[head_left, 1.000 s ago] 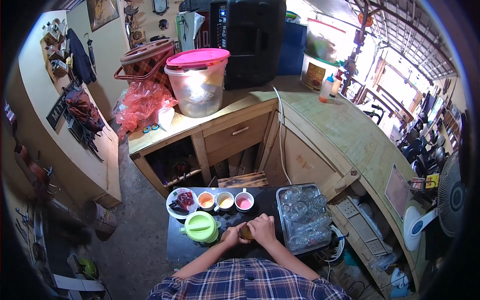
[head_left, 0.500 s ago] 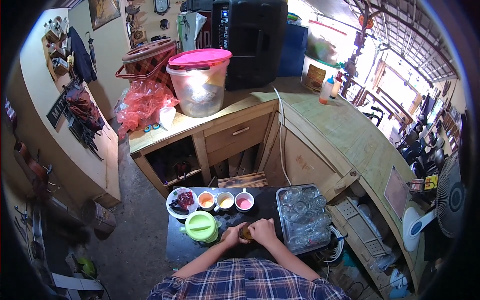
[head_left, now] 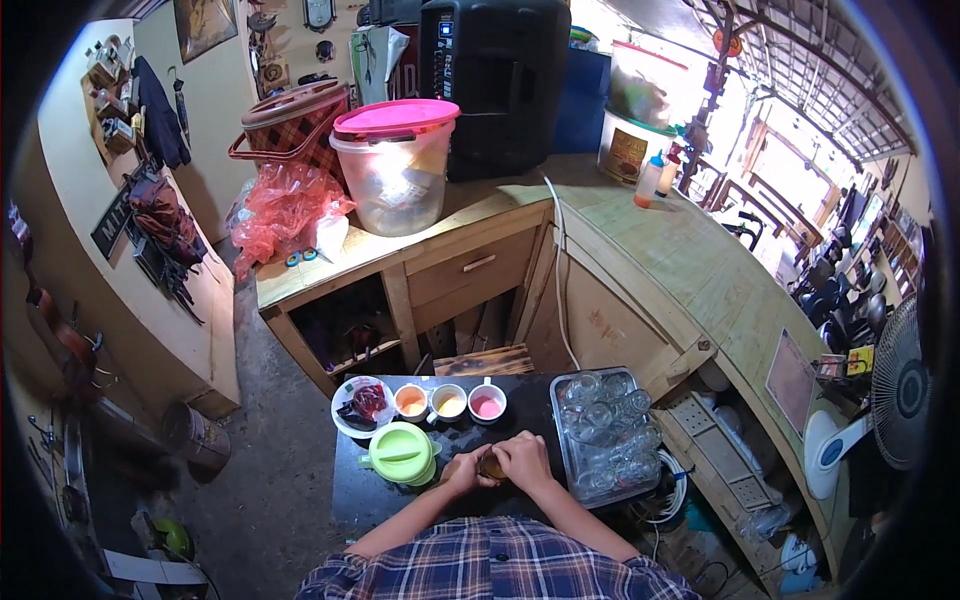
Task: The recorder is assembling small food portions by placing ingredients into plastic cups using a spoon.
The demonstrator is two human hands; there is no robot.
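Observation:
Just above the low black table (head_left: 355, 490), near my body, both hands are closed around a small amber-brown round container (head_left: 490, 465). My left hand (head_left: 464, 472) grips its left side. My right hand (head_left: 524, 461) covers its right side and top edge, so much of it is hidden. To the left of my hands stands a light green lidded jug (head_left: 402, 452). Behind them are three white cups in a row: one with orange contents (head_left: 410, 401), one with cream (head_left: 449, 404), one with pink (head_left: 487, 406).
A clear plastic tray (head_left: 558, 425) of several glass jars (head_left: 605, 415) lies right of my hands. On the far left of the table, a white plate (head_left: 345, 425) bears dark red bagged stuff. A wooden counter (head_left: 640, 240) wraps around behind, and a fan (head_left: 895, 390) stands right.
The fingers of my right hand have shifted slightly over the amber-brown container. Both hands stay in the same place, and the view has moved only a little.

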